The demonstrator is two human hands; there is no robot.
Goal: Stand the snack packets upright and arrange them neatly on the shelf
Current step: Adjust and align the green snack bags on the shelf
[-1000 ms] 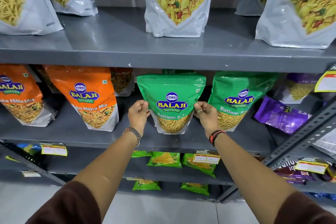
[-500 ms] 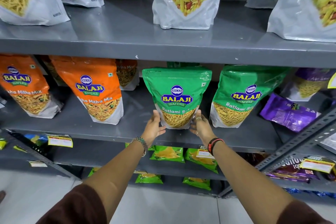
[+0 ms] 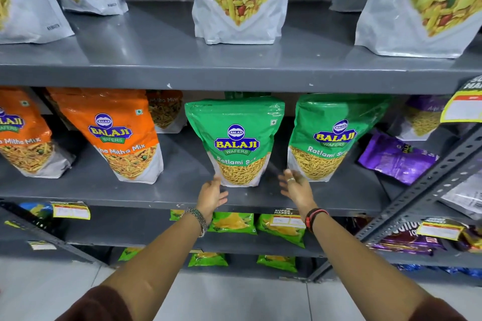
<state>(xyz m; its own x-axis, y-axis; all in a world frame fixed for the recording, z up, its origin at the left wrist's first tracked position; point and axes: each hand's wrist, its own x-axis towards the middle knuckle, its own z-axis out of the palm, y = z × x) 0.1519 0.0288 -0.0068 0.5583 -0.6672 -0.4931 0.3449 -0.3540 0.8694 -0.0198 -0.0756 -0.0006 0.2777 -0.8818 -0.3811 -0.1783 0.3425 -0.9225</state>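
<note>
A green Balaji Ratlami Sev packet (image 3: 236, 138) stands upright at the middle of the grey shelf (image 3: 182, 195). My left hand (image 3: 212, 194) is open just below its lower left corner, fingertips close to or touching the packet's base. My right hand (image 3: 296, 185) is open, blurred, a short way to the right of the packet's base and apart from it. A second green Ratlami Sev packet (image 3: 331, 135) stands to the right, leaning a little. Two orange Mitha Mix packets (image 3: 114, 135) (image 3: 23, 138) stand to the left. A purple packet (image 3: 396, 159) lies flat at the right.
White pouches of snack mix (image 3: 238, 0) stand on the shelf above. Small green packets (image 3: 232, 223) lie on the lower shelves. A slanted perforated metal strut (image 3: 427, 187) crosses the right side. Yellow price tags (image 3: 70, 212) hang from shelf edges. More packets stand behind, in the shelf's back row.
Both hands held the middle green packet by its sides, slid down to its base, and have now let go. The right hand has moved away to the right.
</note>
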